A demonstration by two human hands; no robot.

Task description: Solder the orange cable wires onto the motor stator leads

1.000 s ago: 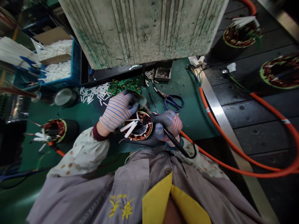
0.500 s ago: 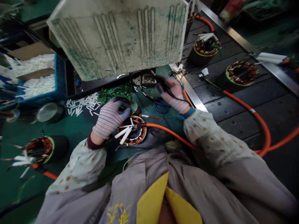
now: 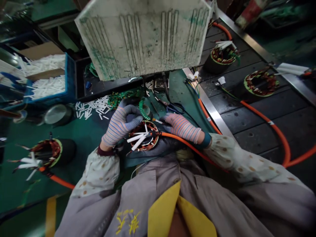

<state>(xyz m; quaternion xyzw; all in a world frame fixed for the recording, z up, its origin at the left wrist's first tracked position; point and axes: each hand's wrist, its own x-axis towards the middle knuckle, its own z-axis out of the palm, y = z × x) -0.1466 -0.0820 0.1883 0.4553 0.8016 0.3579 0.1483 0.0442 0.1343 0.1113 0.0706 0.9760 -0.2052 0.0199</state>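
A wound motor stator point(image 3: 155, 144) lies in front of me, with white insulating sleeves point(image 3: 138, 141) and an orange cable point(image 3: 181, 140) at its copper windings. My left hand point(image 3: 120, 125), in a striped glove, curls over its far left rim with thumb and fingers bent together; what they pinch is hidden. A green curved strip point(image 3: 142, 108) stands just past those fingertips. To the right of the stator, my right hand point(image 3: 184, 126) has its fingers closed at the end of a thin white-and-orange lead point(image 3: 157, 121).
Loose short white sleeves point(image 3: 90, 107) and green strips point(image 3: 120, 98) lie beyond my left hand. Blue-handled scissors point(image 3: 175, 108) rest behind my right. A blue bin point(image 3: 70, 77) of sleeves stands left; another stator point(image 3: 58, 151) is nearer. More stators point(image 3: 261, 84) sit on the conveyor.
My right hand has put down a dark-handled tool at the back and come toward me to the lead by the stator. My left hand stays at the rim. The view has shifted slightly.
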